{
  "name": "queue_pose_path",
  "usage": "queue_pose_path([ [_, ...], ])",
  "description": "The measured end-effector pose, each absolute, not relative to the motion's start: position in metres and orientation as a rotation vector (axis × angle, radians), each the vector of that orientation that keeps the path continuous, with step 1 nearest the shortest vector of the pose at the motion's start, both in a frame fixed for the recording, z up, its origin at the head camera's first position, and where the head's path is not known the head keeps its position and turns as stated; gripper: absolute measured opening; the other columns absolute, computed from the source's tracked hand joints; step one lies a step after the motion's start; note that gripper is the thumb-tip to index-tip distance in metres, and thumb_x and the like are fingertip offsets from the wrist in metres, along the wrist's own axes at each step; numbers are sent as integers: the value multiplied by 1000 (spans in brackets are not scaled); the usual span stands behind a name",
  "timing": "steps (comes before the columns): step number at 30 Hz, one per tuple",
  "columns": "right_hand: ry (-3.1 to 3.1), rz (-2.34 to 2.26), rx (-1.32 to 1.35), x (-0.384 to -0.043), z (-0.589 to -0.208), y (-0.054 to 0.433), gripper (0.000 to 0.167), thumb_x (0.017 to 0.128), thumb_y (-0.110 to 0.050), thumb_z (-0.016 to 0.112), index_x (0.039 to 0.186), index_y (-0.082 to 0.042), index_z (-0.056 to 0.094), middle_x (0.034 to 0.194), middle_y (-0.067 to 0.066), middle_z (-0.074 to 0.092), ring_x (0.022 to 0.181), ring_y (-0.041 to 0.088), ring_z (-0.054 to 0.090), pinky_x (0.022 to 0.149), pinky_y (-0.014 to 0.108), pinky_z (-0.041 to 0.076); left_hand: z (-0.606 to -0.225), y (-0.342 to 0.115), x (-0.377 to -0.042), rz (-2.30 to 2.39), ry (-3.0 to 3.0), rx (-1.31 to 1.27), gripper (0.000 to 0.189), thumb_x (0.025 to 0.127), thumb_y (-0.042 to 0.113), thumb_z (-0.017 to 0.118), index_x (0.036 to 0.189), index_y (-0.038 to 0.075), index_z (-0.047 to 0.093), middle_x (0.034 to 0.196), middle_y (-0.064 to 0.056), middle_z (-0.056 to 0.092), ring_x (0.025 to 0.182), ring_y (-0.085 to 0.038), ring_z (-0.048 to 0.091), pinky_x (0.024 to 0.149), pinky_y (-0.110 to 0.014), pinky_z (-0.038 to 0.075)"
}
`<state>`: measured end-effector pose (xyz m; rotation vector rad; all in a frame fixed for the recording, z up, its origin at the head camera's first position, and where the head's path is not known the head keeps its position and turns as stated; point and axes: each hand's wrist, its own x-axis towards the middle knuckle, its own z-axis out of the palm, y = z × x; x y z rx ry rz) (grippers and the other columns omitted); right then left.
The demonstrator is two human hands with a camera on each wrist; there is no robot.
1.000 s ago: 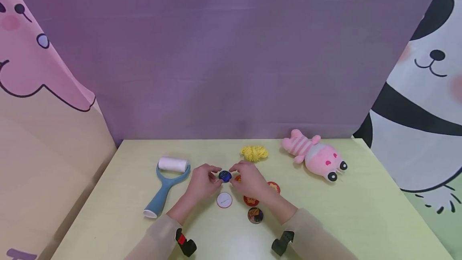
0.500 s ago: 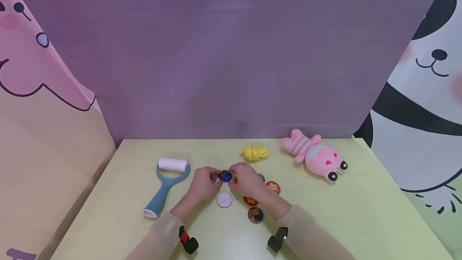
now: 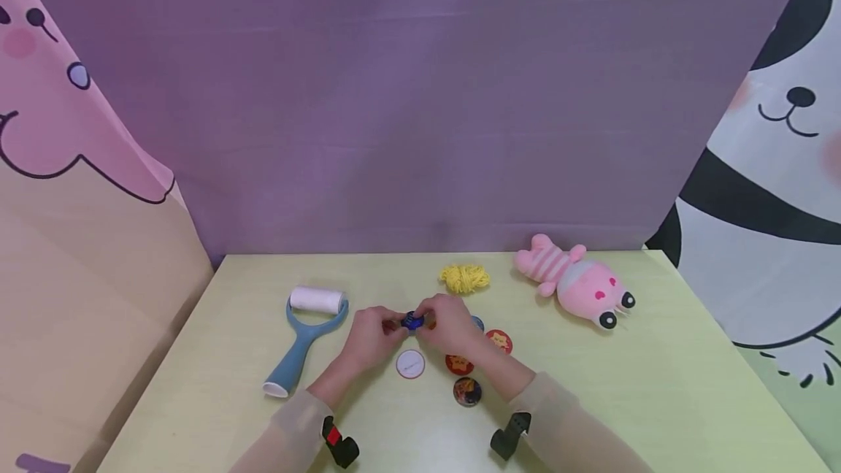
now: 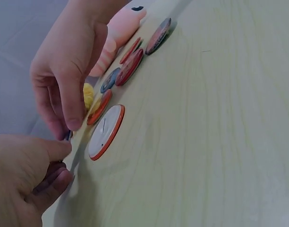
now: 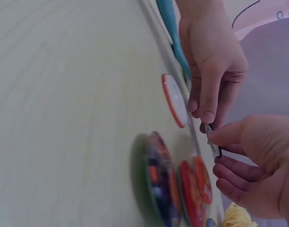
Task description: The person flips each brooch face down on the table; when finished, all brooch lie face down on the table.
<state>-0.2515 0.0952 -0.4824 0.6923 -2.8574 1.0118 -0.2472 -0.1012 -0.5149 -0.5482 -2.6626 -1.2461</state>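
Bench (image 3: 670, 385) spreads wide toward its right edge; pink plush toy (image 3: 588, 290) lies near the far edge, roller (image 3: 297, 356) toward the left. Left hand (image 3: 370, 338) and right hand (image 3: 450, 327) both pinch the blue badge (image 3: 412, 321) between them, mid-bench, just beyond the white-faced badge (image 3: 410, 364). Versus one second ago: blue badge tips more edge-on; blue-grey badge (image 3: 477, 322) now shows past the right hand. Count: seven badges, one held, six lying (white-faced, blue-grey, orange badge (image 4: 99, 108), dark badge (image 3: 467, 391), two red badges (image 3: 459, 364)); one yarn bundle (image 3: 464, 279).
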Motion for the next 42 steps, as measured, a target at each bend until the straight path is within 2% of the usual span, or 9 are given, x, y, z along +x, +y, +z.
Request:
queue_pose_path([
  [3,-2863,1094,649,-251,-474,100,18,88,-8,84,106,-8,80,102,7,78,93,21,74,80,33,63,-510,-100,-246,-1270,-2646,-540,18,91,6,83,108,2,83,95,-13,81,76,-16,76,71,-22,61],
  [10,-2806,1256,532,-250,-455,107,17,93,-11,81,110,-12,79,105,4,80,96,21,75,91,41,64,-489,-99,-244,-1392,-2630,-410,18,97,15,78,113,8,84,104,-9,83,87,-18,79,78,-29,66],
  [18,-2699,1362,524,-252,-445,110,9,98,-10,76,106,-10,80,97,2,80,86,12,72,80,30,63,-467,-98,-242,-1477,-2503,-408,16,99,12,75,110,3,83,90,-12,82,75,-14,77,68,-20,62],
  [25,-2694,1408,538,-252,-442,109,9,99,-11,74,106,-9,79,96,3,78,82,11,68,76,25,60,-461,-96,-238,-1572,-2423,-393,21,98,7,76,116,-2,80,86,-17,81,70,-19,79,65,-21,63],
  [31,-2692,1425,541,-253,-445,108,17,99,-9,72,115,-11,77,88,2,74,76,13,63,70,24,56,-463,-95,-237,-1570,-2437,-360,30,97,7,77,126,1,77,83,-15,81,67,-16,77,63,-19,61],
  [36,-2687,1410,573,-253,-448,107,20,98,-8,71,117,-12,75,85,2,72,73,12,62,66,23,54,-464,-97,-235,-1562,-2468,-399,34,92,6,82,125,2,78,87,-13,82,73,-18,78,68,-21,63],
  [42,-2723,1377,597,-252,-449,108,22,95,-8,76,117,-10,76,87,1,72,76,12,63,68,22,55,-466,-99,-235,-1492,-2528,-466,39,88,3,85,126,0,76,92,-13,81,79,-21,79,72,-24,65],
])
